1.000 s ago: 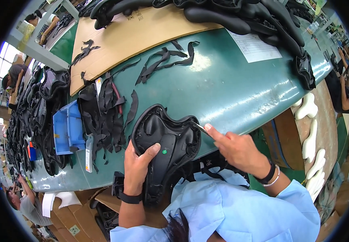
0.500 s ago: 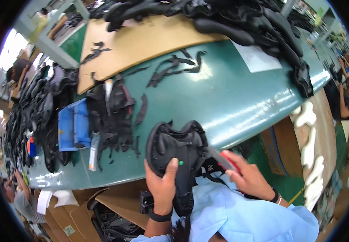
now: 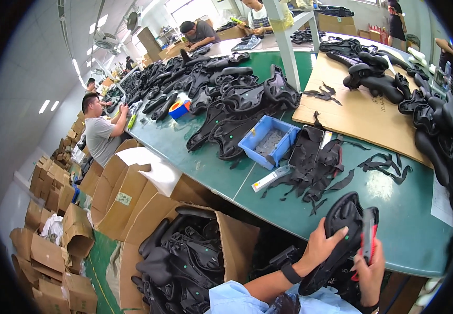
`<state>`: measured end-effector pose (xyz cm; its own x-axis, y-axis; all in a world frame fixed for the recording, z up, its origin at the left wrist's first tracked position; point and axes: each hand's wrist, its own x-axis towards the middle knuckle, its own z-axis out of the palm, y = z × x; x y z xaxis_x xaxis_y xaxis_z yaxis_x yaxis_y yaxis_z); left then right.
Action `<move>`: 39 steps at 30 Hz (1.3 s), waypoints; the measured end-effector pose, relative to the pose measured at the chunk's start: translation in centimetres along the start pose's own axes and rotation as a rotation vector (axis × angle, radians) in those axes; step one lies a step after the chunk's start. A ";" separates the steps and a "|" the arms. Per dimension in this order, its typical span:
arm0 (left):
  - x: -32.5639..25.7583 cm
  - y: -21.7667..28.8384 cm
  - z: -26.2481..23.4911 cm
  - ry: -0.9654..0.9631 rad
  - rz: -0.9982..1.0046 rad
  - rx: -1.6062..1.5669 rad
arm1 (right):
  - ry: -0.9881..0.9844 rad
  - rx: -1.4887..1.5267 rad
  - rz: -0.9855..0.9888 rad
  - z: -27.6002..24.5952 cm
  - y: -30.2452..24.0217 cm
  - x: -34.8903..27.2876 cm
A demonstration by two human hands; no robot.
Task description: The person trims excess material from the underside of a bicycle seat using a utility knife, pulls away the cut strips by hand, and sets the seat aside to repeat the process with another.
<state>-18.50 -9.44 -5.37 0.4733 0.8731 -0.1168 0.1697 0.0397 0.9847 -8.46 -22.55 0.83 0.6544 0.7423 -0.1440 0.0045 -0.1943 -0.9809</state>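
A black bicycle saddle (image 3: 339, 220), underside up with a small green dot on it, is held tilted over the table's near edge. My left hand (image 3: 320, 250) grips its left side, the thumb lying across the underside. In my right hand (image 3: 370, 269) is a red utility knife (image 3: 368, 238). Its blurred grey blade points up along the saddle's right edge; whether it touches the saddle I cannot tell. Just beyond my hands, black trimmed strips (image 3: 318, 175) lie heaped on the green table (image 3: 211, 180).
A blue bin (image 3: 260, 158) with dark scraps stands beyond the strips, a pale-handled cutter (image 3: 271, 178) beside it. Saddles (image 3: 242, 97) are piled along the table. An open carton (image 3: 239, 246) of saddles sits at lower left. Co-workers sit at the far side; one person (image 3: 101, 136) is at left.
The view has swung left, so the saddle and both hands now appear farther right. The knife has turned from slanting to nearly upright beside the saddle. Both hands keep their hold.
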 end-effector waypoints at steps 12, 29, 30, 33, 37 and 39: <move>-2.1 1.0 1.6 -1.060 -0.544 0.095 | -0.152 0.116 -0.006 -4.1 -0.1 8.5; 9.0 4.8 5.6 -0.359 0.362 0.340 | 0.025 -0.646 -0.466 -8.3 -0.5 7.0; 8.7 4.9 5.6 -0.365 0.353 0.336 | -0.049 -0.767 -0.374 -8.6 -0.9 6.4; 8.3 4.9 5.7 -0.364 0.320 0.407 | -0.170 -1.051 -0.209 -8.0 -2.1 5.8; 8.7 4.0 5.8 -0.321 0.325 0.282 | -0.103 -1.208 -0.240 -6.7 -1.6 4.3; 8.9 4.2 5.7 -0.352 0.017 -0.049 | -0.101 -1.238 -0.200 -6.2 -1.3 3.1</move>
<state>-8.61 -4.27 -2.97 0.7457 0.6536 -0.1294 0.1217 0.0573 0.9909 -1.77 -23.99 2.48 0.4994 0.8635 -0.0702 0.8378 -0.5020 -0.2149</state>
